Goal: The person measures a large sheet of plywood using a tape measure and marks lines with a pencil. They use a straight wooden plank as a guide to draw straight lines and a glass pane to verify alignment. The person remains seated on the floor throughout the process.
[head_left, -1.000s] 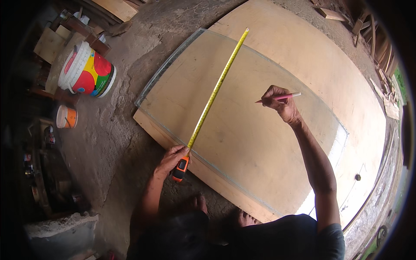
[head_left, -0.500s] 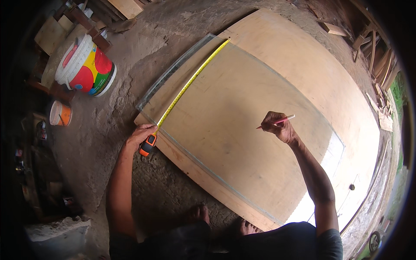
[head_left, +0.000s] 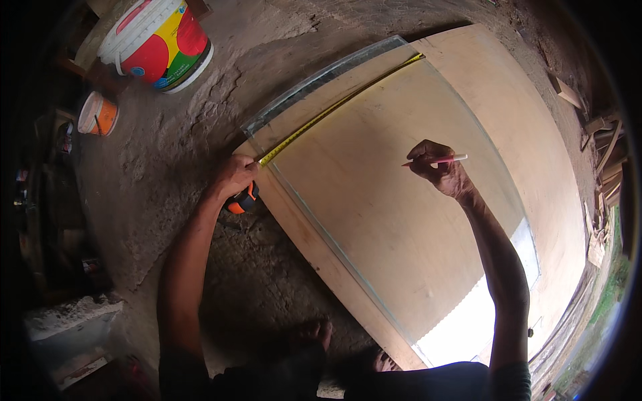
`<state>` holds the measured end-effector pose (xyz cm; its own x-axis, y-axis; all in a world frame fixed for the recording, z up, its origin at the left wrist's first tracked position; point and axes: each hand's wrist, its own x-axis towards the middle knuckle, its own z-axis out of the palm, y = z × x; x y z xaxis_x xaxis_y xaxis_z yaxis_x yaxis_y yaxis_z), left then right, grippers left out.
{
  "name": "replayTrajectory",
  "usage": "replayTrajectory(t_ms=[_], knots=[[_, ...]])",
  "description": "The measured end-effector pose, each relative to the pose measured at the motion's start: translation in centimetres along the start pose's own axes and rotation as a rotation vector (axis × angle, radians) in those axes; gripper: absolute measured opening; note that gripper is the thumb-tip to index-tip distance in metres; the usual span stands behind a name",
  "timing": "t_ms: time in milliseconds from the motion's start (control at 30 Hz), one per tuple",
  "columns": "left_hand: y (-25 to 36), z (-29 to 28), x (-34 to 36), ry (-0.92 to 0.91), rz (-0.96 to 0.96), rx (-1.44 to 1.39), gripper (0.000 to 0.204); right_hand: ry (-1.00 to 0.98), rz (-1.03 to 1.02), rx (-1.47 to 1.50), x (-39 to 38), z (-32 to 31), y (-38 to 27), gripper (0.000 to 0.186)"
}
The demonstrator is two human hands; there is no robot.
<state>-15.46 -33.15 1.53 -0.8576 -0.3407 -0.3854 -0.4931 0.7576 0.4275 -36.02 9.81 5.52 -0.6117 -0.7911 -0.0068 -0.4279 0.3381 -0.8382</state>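
A large glass pane (head_left: 374, 194) lies over a sheet of plywood (head_left: 501, 100), its far left edge jutting past the wood. My left hand (head_left: 235, 175) is closed at the pane's near left corner, gripping an orange and black tape measure (head_left: 243, 199) just off the plywood's edge. Its yellow blade (head_left: 334, 110) runs out across the glass to the pane's far edge, turned partly on its side. Above the middle of the pane, my right hand (head_left: 438, 172) pinches a red pencil with a white end (head_left: 455, 159), its point toward the left.
A white bucket with coloured patches (head_left: 157, 50) stands on the rough floor at far left, and a small orange tub (head_left: 98, 115) sits nearer. Wood scraps (head_left: 605, 180) line the right side. My bare feet (head_left: 317, 332) are below the plywood's near edge.
The view has turned, shifting the bucket up and the pane rightward. The tape case has tilted in my left hand, and the blade has rolled more edge-on. My right hand still holds the pencil.
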Motion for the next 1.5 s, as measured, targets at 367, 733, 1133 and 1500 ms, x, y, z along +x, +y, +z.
replayTrajectory(t_ms=[367, 733, 1133, 1500], knots=[[-1.3, -0.1, 2.0, -0.009, 0.078, 0.086, 0.027, 0.004, -0.067, 0.250, 19.4, 2.0, 0.3, 0.011], [-0.4, -2.0, 3.3, -0.230, 0.006, 0.169, 0.027, -0.118, -0.014, 0.216, 23.5, 2.9, 1.5, 0.008], [-2.0, -1.5, 3.7, -0.219, 0.108, 0.164, 0.025, -0.151, 0.049, 0.263, 24.6, 5.1, 1.9, 0.007], [-1.9, -2.0, 3.5, -0.224, 0.038, -0.048, 0.030, -0.101, 0.133, 0.283, 25.0, 5.2, 2.0, 0.006]])
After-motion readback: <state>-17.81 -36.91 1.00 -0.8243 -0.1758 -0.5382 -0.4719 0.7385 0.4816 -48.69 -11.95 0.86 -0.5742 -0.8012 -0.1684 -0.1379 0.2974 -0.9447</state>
